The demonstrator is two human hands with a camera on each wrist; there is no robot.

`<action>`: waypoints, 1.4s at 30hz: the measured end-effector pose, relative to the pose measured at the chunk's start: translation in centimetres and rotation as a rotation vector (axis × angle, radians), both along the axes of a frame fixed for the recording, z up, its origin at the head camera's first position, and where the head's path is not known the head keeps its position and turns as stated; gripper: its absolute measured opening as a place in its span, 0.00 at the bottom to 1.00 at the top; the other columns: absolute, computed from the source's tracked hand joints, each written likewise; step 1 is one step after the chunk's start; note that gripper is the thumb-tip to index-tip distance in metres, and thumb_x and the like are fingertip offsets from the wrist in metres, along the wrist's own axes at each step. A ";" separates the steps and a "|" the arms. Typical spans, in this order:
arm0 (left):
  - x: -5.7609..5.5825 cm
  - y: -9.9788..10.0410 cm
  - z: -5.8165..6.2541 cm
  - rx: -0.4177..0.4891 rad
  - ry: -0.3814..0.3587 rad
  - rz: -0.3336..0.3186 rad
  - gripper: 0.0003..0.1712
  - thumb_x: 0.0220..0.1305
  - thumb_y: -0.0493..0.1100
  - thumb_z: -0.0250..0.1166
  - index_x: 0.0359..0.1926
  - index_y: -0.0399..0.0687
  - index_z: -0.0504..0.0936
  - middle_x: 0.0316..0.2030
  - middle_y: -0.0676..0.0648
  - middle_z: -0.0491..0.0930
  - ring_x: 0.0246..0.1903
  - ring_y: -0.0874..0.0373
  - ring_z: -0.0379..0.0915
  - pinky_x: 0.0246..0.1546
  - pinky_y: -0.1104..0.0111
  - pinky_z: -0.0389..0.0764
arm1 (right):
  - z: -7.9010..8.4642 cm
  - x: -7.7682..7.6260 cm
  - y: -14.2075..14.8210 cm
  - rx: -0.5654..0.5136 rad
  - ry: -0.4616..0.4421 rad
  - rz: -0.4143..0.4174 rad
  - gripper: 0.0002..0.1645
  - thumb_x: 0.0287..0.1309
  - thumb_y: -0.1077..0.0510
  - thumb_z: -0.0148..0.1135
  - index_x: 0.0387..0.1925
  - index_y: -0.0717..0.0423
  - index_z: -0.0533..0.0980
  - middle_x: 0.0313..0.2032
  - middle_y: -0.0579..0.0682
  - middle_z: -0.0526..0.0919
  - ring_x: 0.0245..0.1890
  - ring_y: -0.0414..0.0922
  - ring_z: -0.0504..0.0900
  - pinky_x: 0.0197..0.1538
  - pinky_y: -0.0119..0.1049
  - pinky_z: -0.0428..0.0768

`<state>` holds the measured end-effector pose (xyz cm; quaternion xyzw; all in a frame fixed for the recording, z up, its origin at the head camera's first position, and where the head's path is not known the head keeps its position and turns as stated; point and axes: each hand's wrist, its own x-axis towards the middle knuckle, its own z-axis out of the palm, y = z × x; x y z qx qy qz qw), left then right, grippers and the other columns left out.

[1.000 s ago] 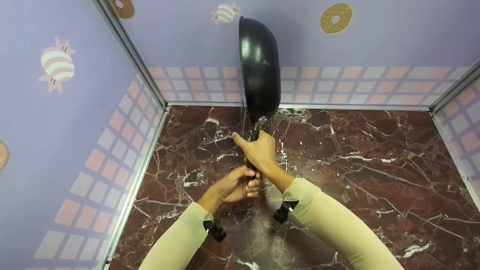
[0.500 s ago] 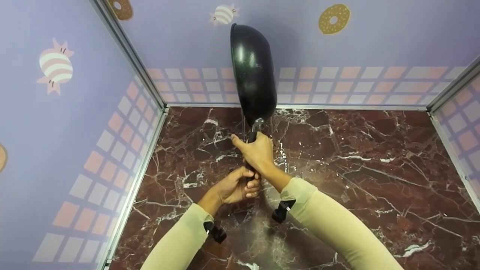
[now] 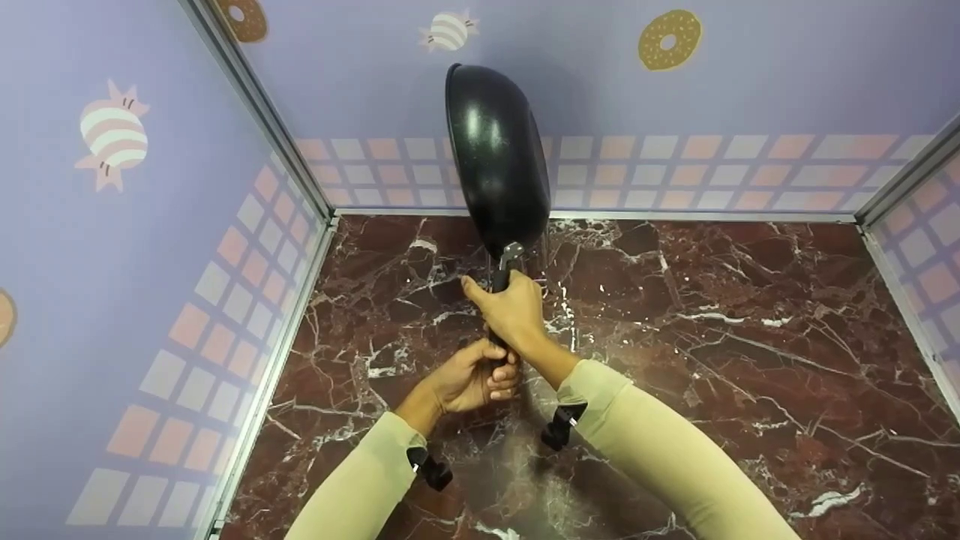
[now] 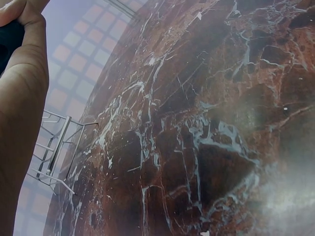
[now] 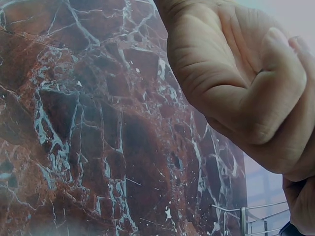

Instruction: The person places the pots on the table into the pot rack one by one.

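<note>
A black wok [image 3: 499, 157] stands on edge before the back wall in the head view, its open side turned left and its dark outer side to the right. Its handle [image 3: 511, 253] points back toward the person. My right hand [image 3: 516, 309] grips the handle close to the bowl, with the thumb stretched out to the left. Just below, my left hand [image 3: 474, 376] wraps its fingers round the handle's end. A metal wire rack [image 4: 56, 152] shows beyond the hands in the left wrist view; the wok mostly hides it in the head view.
The dark red marble tabletop [image 3: 712, 375] lies under both arms. A purple back wall [image 3: 750, 90] with printed sweets and tiles rises behind the wok. A side wall [image 3: 150, 285] stands on the left, with metal trim along the corners.
The wok's far end has swung left and come down in the head view, so it leans more to the left. Both hands keep their grip and have shifted slightly toward the person.
</note>
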<state>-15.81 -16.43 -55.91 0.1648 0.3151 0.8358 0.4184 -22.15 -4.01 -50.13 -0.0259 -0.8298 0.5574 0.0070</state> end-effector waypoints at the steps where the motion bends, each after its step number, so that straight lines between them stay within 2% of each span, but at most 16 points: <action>1: 0.0 0.0 0.0 0.007 -0.004 -0.002 0.11 0.80 0.43 0.50 0.43 0.51 0.80 0.28 0.58 0.77 0.26 0.68 0.68 0.31 0.77 0.73 | -0.1 0.0 0.0 0.008 0.006 -0.004 0.31 0.60 0.35 0.80 0.37 0.59 0.80 0.20 0.47 0.84 0.10 0.39 0.79 0.20 0.34 0.80; 5: -0.1 -0.2 -0.2 0.025 -0.010 -0.004 0.09 0.79 0.44 0.52 0.44 0.50 0.80 0.28 0.58 0.78 0.26 0.68 0.69 0.30 0.78 0.73 | -0.3 -0.1 -0.1 0.010 0.013 -0.006 0.32 0.59 0.36 0.80 0.38 0.61 0.81 0.21 0.47 0.84 0.10 0.40 0.79 0.20 0.35 0.81; 8: 0.0 -0.3 -0.4 0.030 -0.018 -0.009 0.11 0.80 0.43 0.50 0.44 0.50 0.79 0.28 0.58 0.78 0.26 0.68 0.69 0.31 0.78 0.74 | -0.6 -0.2 -0.2 0.017 0.012 -0.003 0.32 0.60 0.36 0.80 0.38 0.62 0.82 0.21 0.47 0.85 0.12 0.41 0.81 0.23 0.36 0.82; 15: 0.2 -0.4 -1.2 0.054 -0.051 -0.022 0.13 0.82 0.43 0.48 0.46 0.49 0.80 0.29 0.57 0.78 0.27 0.68 0.70 0.31 0.77 0.74 | -1.5 0.0 -0.3 0.099 0.010 -0.022 0.30 0.58 0.35 0.80 0.35 0.58 0.83 0.26 0.49 0.86 0.25 0.48 0.84 0.35 0.42 0.84; 21: 0.3 -0.6 -1.7 0.042 -0.058 -0.023 0.13 0.81 0.43 0.48 0.45 0.49 0.80 0.28 0.57 0.78 0.27 0.68 0.69 0.31 0.77 0.73 | -2.2 0.1 -0.4 0.096 -0.024 -0.028 0.29 0.57 0.36 0.81 0.34 0.57 0.82 0.27 0.51 0.87 0.24 0.49 0.85 0.34 0.43 0.85; 28: 0.4 -0.7 -1.9 0.033 -0.060 -0.011 0.12 0.80 0.43 0.49 0.46 0.49 0.80 0.28 0.57 0.78 0.26 0.68 0.67 0.31 0.77 0.73 | -2.4 0.1 -0.6 0.118 -0.018 -0.030 0.28 0.57 0.34 0.80 0.32 0.53 0.81 0.29 0.51 0.86 0.29 0.50 0.84 0.37 0.44 0.84; 34: 0.4 -0.5 -2.3 0.009 -0.092 0.009 0.10 0.79 0.44 0.51 0.46 0.50 0.80 0.27 0.58 0.78 0.25 0.68 0.67 0.30 0.78 0.72 | -2.6 0.0 -0.5 0.128 -0.022 -0.019 0.30 0.57 0.34 0.80 0.35 0.56 0.82 0.29 0.50 0.86 0.29 0.49 0.83 0.35 0.43 0.84; 42: 0.7 -0.4 -2.9 -0.001 -0.102 0.009 0.10 0.79 0.44 0.50 0.46 0.51 0.79 0.27 0.58 0.78 0.26 0.68 0.68 0.30 0.78 0.71 | -3.3 0.1 -0.3 0.148 -0.020 -0.014 0.27 0.59 0.36 0.79 0.34 0.53 0.80 0.30 0.52 0.86 0.29 0.49 0.82 0.34 0.42 0.83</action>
